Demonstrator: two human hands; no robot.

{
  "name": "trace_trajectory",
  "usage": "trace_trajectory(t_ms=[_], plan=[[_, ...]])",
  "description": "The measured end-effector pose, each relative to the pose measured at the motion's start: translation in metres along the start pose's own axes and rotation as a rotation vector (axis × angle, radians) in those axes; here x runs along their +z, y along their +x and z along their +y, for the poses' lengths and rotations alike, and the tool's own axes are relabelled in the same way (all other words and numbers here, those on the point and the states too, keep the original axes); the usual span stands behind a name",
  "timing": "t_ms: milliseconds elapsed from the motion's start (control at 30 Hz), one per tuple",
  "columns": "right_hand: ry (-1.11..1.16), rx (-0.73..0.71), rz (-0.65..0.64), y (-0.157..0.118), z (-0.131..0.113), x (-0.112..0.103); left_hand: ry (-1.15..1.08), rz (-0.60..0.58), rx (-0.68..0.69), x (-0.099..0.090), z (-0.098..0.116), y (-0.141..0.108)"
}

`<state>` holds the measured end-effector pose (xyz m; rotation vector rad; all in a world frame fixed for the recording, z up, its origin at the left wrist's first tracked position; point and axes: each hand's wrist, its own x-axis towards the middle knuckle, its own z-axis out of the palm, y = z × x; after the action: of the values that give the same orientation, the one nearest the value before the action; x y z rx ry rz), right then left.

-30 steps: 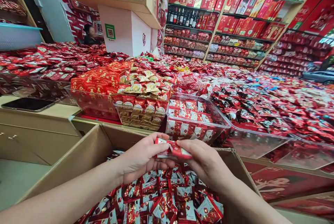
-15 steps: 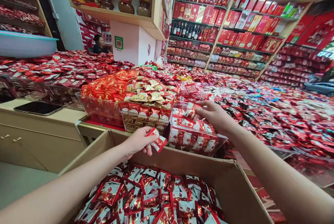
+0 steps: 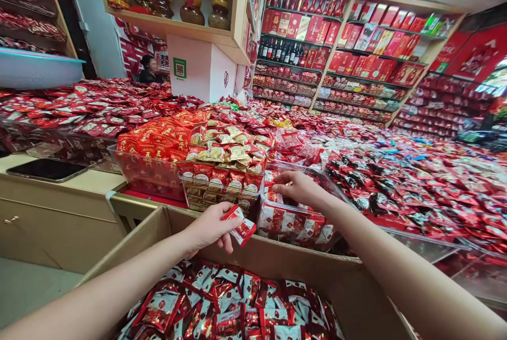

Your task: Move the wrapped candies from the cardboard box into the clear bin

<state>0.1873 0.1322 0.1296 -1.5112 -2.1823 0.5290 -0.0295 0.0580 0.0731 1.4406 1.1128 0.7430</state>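
Between thumb and fingers, my left hand [image 3: 212,229] pinches a red and white candy packet [image 3: 242,227] over the back rim of a cardboard box [image 3: 293,250]. Many similar packets [image 3: 229,303] fill the box below. My right hand [image 3: 297,188] reaches into a clear plastic bin [image 3: 293,224] lined with upright red and white packets. Its fingertips are at a packet there, and the fingers look bent together. To the left of that bin stands another one [image 3: 219,192] heaped with gold and red packets.
An orange-red packet bin [image 3: 150,166] stands further left, beside a counter with a black tablet [image 3: 46,169]. Heaps of packets [image 3: 396,181] spread to the right. Shelves [image 3: 336,49] line the back, and a person [image 3: 150,69] is behind the display.
My right hand has moved down and left into the clear bin, and the packet it held is now among the packets there. My left hand still holds its packet. The view has shifted slightly.
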Motion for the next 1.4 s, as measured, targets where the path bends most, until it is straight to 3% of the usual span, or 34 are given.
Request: trace_trajectory(t_ms=[600,900,1000,1100,1233,1400], plan=[[-0.061,0.0,0.13,-0.003,0.001,0.001,0.001,0.021,-0.015,0.005,0.006,-0.008],[0.208,0.013,0.065,-0.002,0.002,0.0,0.007,0.011,0.001,0.005,0.005,-0.009],[0.327,0.036,0.138,0.0,0.002,0.0,0.004,0.008,0.015,0.005,0.004,-0.01],[0.393,0.103,0.335,0.004,0.007,-0.005,-0.006,0.009,0.023,0.004,0.003,-0.01],[0.13,0.144,0.534,0.016,0.013,-0.021,-0.021,0.023,0.013,0.005,0.002,-0.008],[-0.299,0.065,0.514,0.041,-0.004,-0.029,-0.002,0.025,-0.006,0.005,0.004,-0.005]])
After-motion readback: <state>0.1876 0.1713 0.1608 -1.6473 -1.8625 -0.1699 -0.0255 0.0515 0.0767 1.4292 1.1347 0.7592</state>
